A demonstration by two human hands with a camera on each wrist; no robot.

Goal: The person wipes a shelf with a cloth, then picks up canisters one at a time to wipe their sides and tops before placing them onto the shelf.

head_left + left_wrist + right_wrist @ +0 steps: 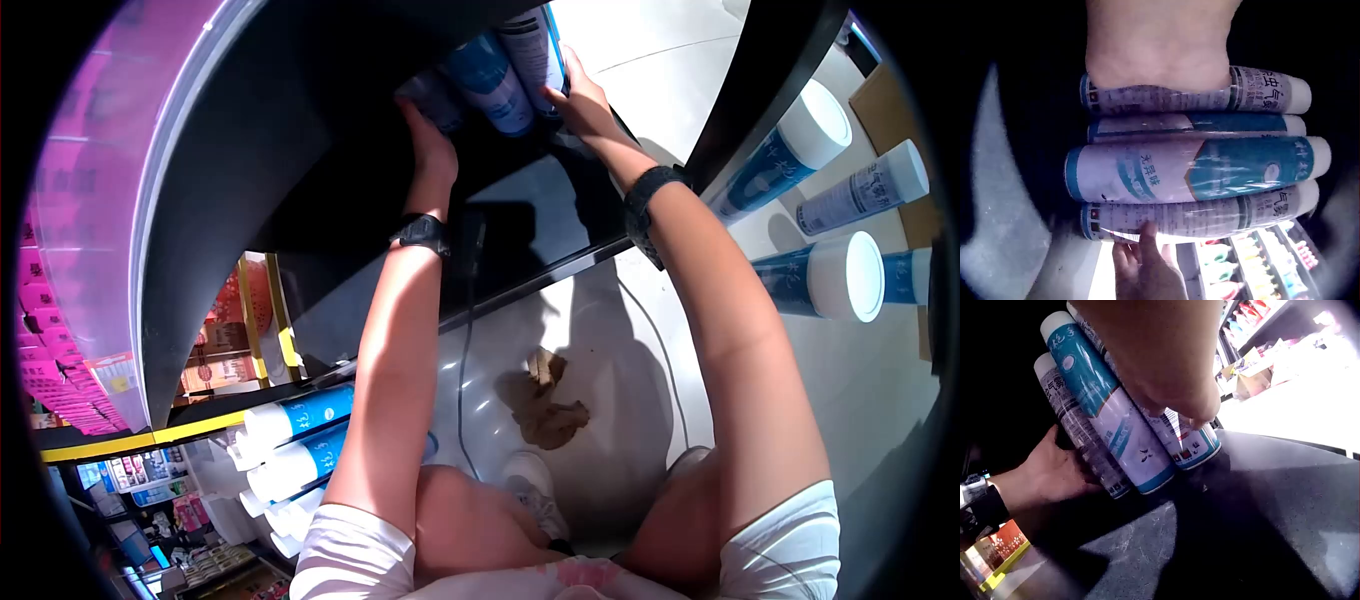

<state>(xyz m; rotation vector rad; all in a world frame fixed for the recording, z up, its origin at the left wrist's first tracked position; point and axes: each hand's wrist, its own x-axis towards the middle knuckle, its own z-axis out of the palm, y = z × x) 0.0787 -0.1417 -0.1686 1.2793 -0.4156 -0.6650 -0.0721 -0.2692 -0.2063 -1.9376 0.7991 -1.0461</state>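
Several blue-and-white spray cans (490,85) (1197,169) (1107,403) lie side by side in a tight bundle inside a black shelf unit. My left hand (432,145) (1050,469) grips the outer can on the left; its fingers are mostly hidden in shadow. On the opposite side, my right hand (585,100) (1147,269) holds the other outer can, thumb on its near face. The bundle sits between both palms, its can bases toward me and close to the dark shelf surface (1241,506) in the right wrist view.
More white-capped cans (775,160) stand on the floor at right, beside cardboard (885,100). Others (300,465) are at lower left. A cable (465,370) and brown scrap (550,420) lie near my feet. A black post (755,75) rises at right.
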